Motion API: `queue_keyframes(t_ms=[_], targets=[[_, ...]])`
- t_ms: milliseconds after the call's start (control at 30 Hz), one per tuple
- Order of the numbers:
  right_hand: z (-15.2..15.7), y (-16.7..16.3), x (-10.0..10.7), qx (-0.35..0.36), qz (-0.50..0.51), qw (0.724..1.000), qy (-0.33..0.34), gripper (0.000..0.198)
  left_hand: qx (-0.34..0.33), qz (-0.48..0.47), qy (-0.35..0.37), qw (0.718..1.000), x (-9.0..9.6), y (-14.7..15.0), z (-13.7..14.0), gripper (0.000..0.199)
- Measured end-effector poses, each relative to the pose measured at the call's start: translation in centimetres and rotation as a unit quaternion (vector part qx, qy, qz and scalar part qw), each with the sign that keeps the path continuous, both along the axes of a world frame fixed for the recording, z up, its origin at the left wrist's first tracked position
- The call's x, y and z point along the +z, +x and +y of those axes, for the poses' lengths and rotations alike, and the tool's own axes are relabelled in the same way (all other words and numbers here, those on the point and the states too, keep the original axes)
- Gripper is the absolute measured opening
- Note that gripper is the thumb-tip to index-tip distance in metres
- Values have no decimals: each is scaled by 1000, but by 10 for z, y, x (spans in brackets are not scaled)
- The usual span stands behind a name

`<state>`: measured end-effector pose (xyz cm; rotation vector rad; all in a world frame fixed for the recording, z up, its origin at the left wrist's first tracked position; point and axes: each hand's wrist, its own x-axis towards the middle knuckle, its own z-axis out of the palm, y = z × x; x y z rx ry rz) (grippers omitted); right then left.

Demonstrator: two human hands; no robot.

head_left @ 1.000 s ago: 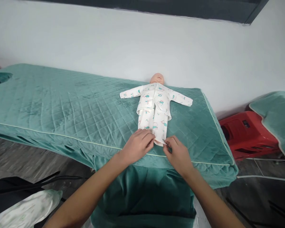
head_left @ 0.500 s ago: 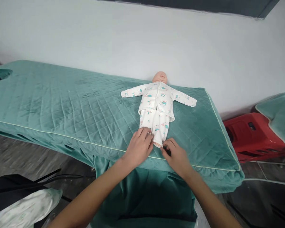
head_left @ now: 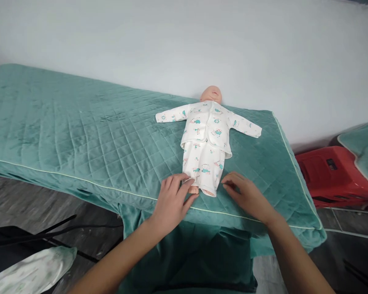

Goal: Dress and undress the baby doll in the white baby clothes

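Observation:
A baby doll lies on its back on the green quilted bed, arms spread to both sides. It wears a white printed jacket and matching trousers. At the trouser cuff on the left side of the picture, my left hand has its thumb and fingers apart, beside a bare doll foot. The fingertips seem to touch the cuff's edge. My right hand is just off the other cuff, fingers curved and apart with nothing in them. The doll's other foot is mostly inside its trouser leg.
The green bed runs along a white wall. At the right stands a red plastic chair or stool partly under green cloth. A white printed cloth lies on something black at the lower left.
My right hand has let go of the trouser cuff and moved right. My left hand has loosened and drawn slightly back, baring a foot. The view has shifted a little.

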<state>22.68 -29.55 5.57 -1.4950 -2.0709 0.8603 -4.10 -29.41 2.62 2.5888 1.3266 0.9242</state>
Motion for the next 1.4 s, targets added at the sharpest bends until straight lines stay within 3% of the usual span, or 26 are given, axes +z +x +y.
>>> queue_keyframes(t_ms=[167, 367, 500, 600, 733, 833, 1033, 1133, 1233, 1300, 1400], targets=[[26, -15, 4, -85, 59, 983, 149, 9, -47, -84, -35, 995, -9, -1, 5, 18], [76, -39, 8, -145, 9, 950, 277, 21, -103, -126, 31, 986, -16, 2, 2, 26], [109, -48, 7, -144, -118, 942, 280, 39, -133, -163, -43, 977, -4, -2, 12, 30], [123, -51, 4, -137, -153, 938, 278, 32, -90, -186, -51, 977, 6, -3, 44, 29], [127, -52, 1, -130, -94, 938, 306, 20, 3, -136, -5, 991, 14, 4, 107, 29], [125, -49, 0, -149, -22, 928, 340, 17, 30, -89, 15, 995, 17, 15, 139, 32], [123, -45, -6, -138, 17, 915, 379, 16, -23, -52, 78, 995, 17, 33, 155, 28], [122, -42, -11, -111, 3, 920, 376, 15, -72, -39, 69, 994, 14, 32, 155, 28], [118, -37, -15, -61, -32, 941, 331, 10, -110, -120, -4, 987, 8, 26, 154, 26], [114, -35, -16, -53, 7, 952, 301, 10, -115, -217, -80, 966, 3, 21, 156, 26], [110, -31, -17, -120, 132, 943, 280, 12, -22, -342, -149, 928, -7, 11, 170, 29]])
